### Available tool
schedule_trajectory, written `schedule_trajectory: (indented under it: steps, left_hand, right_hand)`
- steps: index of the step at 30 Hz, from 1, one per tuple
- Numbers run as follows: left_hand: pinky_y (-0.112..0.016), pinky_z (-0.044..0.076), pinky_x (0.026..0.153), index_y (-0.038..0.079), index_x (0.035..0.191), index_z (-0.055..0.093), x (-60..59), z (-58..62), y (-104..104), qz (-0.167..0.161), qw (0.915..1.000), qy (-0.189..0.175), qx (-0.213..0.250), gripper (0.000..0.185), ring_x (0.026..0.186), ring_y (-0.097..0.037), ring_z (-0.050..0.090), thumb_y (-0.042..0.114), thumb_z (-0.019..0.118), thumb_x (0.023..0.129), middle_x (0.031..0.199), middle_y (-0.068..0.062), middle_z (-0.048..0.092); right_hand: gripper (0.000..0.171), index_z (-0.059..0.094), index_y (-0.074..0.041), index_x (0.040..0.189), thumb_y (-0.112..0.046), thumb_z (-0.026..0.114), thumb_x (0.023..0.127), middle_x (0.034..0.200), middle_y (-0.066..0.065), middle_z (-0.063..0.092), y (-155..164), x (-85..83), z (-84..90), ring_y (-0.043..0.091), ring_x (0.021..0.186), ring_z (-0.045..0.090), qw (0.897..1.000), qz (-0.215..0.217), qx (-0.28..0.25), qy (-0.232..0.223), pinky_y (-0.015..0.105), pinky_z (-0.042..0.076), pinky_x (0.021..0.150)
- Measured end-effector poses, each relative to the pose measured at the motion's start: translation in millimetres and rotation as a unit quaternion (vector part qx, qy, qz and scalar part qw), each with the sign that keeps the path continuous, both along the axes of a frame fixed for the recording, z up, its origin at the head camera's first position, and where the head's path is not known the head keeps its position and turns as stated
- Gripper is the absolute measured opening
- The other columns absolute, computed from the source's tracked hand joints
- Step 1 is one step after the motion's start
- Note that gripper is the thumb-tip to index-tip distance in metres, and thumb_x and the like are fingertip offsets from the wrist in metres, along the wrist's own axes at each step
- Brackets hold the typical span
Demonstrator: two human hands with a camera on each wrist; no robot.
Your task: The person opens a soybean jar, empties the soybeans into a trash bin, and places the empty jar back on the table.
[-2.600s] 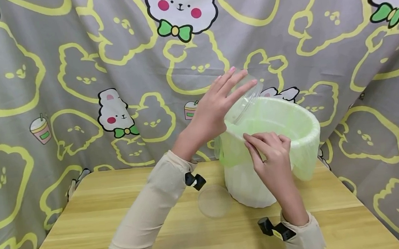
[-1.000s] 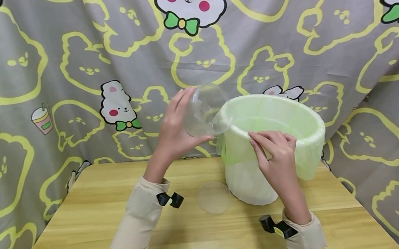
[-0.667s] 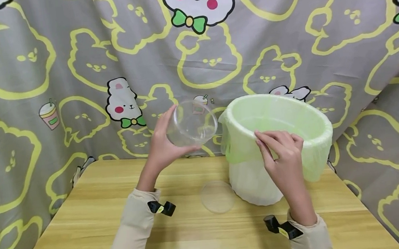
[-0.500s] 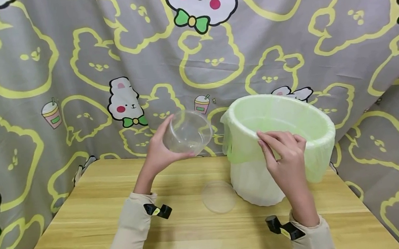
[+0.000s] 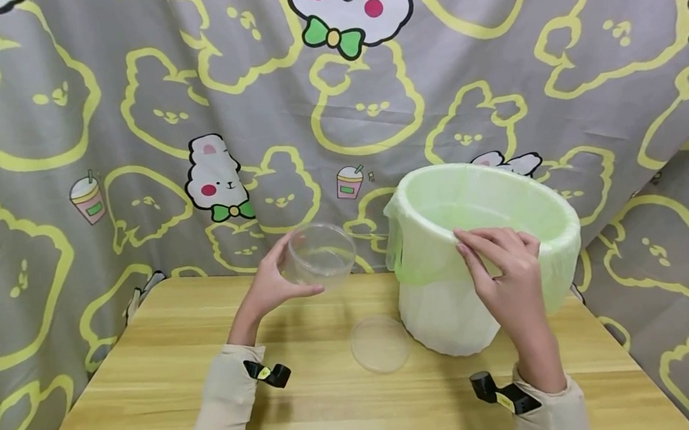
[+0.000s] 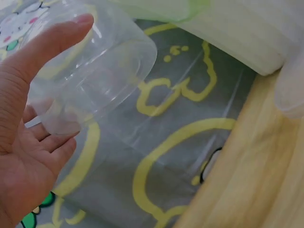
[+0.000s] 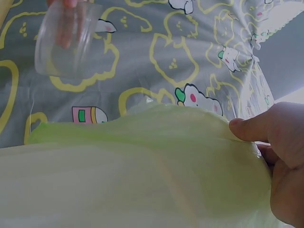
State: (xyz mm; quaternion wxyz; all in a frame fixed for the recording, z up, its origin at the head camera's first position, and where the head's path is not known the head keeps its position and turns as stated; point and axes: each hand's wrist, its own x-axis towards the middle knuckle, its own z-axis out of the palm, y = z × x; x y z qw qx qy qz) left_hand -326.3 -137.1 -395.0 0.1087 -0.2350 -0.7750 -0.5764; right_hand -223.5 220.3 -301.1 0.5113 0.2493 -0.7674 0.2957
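Observation:
My left hand holds a clear round plastic tub in the air, left of the bin, its mouth facing up and tilted a little. In the left wrist view the thumb lies along one side of the tub, with the other fingers beneath. No contents show inside it. A white trash bin stands on the right, lined with a pale green trash bag folded over its rim. My right hand pinches the bag at the near rim, thumb and fingers on either side in the right wrist view.
A clear round lid lies flat on the wooden table, just left of the bin's base. Behind the table hangs a grey patterned curtain.
My left hand has brought the tub from over the bin's left rim out to the left and down, turning its mouth upward. The right hand stays at the rim, pinching the bag.

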Motion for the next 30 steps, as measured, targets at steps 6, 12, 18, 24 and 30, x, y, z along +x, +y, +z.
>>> schedule_trajectory:
  steps: [6, 12, 18, 24, 30]
  left_hand:
    - [-0.055, 0.025, 0.124, 0.027, 0.157, 0.036, -3.5, -15.7, -4.9, -0.036, 0.9989, -0.028, 0.013, 0.110, 0.151, -0.027, 0.035, 0.010, 0.096, 0.066, 0.158, -0.004, 0.046]
    - [-0.053, 0.024, 0.126, 0.019, 0.157, 0.034, -7.4, -27.2, -8.9, -0.038, 0.9980, -0.049, -0.003, 0.111, 0.151, -0.032, 0.036, 0.009, 0.096, 0.066, 0.159, -0.009, 0.043]
    - [-0.050, 0.023, 0.127, 0.019, 0.158, 0.031, -11.3, -35.5, -11.7, -0.027, 0.9965, -0.078, -0.015, 0.114, 0.152, -0.033, 0.034, 0.013, 0.097, 0.065, 0.160, -0.010, 0.041]
    - [-0.050, 0.021, 0.128, 0.017, 0.159, 0.029, -14.7, -43.7, -15.6, -0.009, 0.9934, -0.113, -0.015, 0.116, 0.154, -0.035, 0.027, 0.015, 0.098, 0.065, 0.162, -0.013, 0.037]
    - [-0.054, 0.021, 0.127, 0.020, 0.159, 0.029, -16.6, -54.2, -19.4, 0.016, 0.9910, -0.133, -0.010, 0.116, 0.154, -0.036, 0.025, 0.018, 0.098, 0.066, 0.163, -0.008, 0.038]
  right_hand:
    - [0.027, 0.080, 0.000, 0.102, 0.011, 0.079, 0.078, 0.091, 0.017, 0.075, 1.7, -1.2, 0.9, 0.030, 0.086, 0.063, 1.000, 0.011, -0.004, -0.003, 0.028, 0.026, 0.097]
    - [0.026, 0.080, 0.000, 0.102, 0.011, 0.080, 0.078, 0.092, 0.017, 0.075, 1.5, -2.7, 0.2, 0.030, 0.086, 0.063, 1.000, 0.011, -0.008, -0.006, 0.028, 0.026, 0.098]
    - [0.026, 0.080, 0.000, 0.102, 0.011, 0.080, 0.078, 0.092, 0.017, 0.075, 3.0, -3.1, -0.6, 0.028, 0.088, 0.063, 1.000, 0.008, -0.009, -0.010, 0.027, 0.026, 0.098]
    - [0.026, 0.080, 0.000, 0.102, 0.011, 0.080, 0.078, 0.092, 0.018, 0.075, 3.3, -2.9, -0.2, 0.028, 0.088, 0.063, 1.000, 0.009, -0.009, -0.012, 0.027, 0.026, 0.098]
    - [0.026, 0.080, 0.000, 0.102, 0.011, 0.080, 0.078, 0.092, 0.018, 0.075, 2.0, -3.0, 0.2, 0.030, 0.087, 0.063, 1.000, 0.008, -0.011, -0.012, 0.027, 0.026, 0.098]
